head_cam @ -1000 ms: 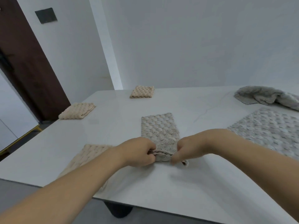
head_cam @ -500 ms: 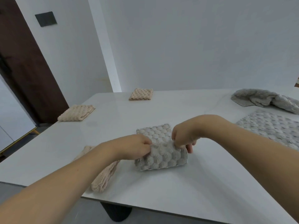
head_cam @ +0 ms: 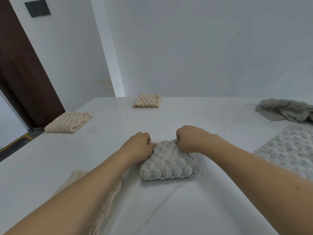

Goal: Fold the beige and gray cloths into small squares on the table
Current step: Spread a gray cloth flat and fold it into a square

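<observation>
Lying folded into a small square mid-table, a gray bubble-textured cloth (head_cam: 169,163) has its far corners pinched by curled fingers of the left hand (head_cam: 138,146) and right hand (head_cam: 189,139). Around it on the white table (head_cam: 169,209): two folded beige cloths (head_cam: 67,122) (head_cam: 147,100), a beige cloth under the left forearm (head_cam: 108,206), and unfolded gray cloths at right (head_cam: 288,150) (head_cam: 284,109).

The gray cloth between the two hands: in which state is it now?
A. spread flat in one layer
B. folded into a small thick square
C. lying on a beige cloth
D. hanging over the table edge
B: the gray cloth lies as a thick square on the table, left hand and right hand gripping its far edge.
</observation>
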A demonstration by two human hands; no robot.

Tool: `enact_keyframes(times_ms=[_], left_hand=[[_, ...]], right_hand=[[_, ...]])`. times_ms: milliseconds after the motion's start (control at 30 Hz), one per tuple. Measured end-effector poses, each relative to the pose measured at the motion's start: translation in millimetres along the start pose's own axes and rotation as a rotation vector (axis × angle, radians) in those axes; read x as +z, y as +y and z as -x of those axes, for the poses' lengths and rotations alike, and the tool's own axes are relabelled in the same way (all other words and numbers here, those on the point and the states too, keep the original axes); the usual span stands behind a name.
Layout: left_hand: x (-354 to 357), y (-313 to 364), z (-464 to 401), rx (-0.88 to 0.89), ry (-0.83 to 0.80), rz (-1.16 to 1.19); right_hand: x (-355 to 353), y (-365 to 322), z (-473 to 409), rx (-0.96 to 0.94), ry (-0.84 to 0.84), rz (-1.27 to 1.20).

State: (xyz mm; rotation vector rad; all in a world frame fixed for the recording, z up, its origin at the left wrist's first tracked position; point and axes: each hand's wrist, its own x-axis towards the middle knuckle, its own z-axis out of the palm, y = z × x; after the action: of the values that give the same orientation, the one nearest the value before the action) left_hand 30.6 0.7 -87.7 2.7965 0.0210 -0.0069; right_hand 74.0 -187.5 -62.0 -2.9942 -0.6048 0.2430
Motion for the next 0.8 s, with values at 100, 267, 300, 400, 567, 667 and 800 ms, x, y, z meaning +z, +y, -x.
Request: enact_keyframes(times_ms=[100,267,300,400,567,667,800], left_hand=[[11.1,-3.8,-5.4,0.003,0.009,-0.016],[19.4,-2.6,-5.3,-0.044,0.000,0.031],[20.2,-0.3,-5.6,-0.048,-0.002,0.027],[19.7,11.8,-5.0,-0.052,-0.014,0.047],[21.7,32.6,0.0,-0.005,-0.052,0.225],[23.5,49.6,4.9,-0.014,-0.029,0.337],[28.1,72.2,21.2,-0.141,0.078,0.535]], right_hand=[[12.4,7.5,-10.7,-0.058,0.018,-0.067],[23.0,3.6,-19.9,-0.167,0.072,-0.138],[25.2,1.7,-20.9,-0.160,0.056,-0.120],[31.6,0.5,-18.0,-0.169,0.042,-0.067],[22.6,19.8,8.9,-0.151,0.114,-0.177],[18.6,39.9,31.3,-0.097,0.161,-0.131],[27.3,76.9,59.3,0.070,0.219,-0.053]])
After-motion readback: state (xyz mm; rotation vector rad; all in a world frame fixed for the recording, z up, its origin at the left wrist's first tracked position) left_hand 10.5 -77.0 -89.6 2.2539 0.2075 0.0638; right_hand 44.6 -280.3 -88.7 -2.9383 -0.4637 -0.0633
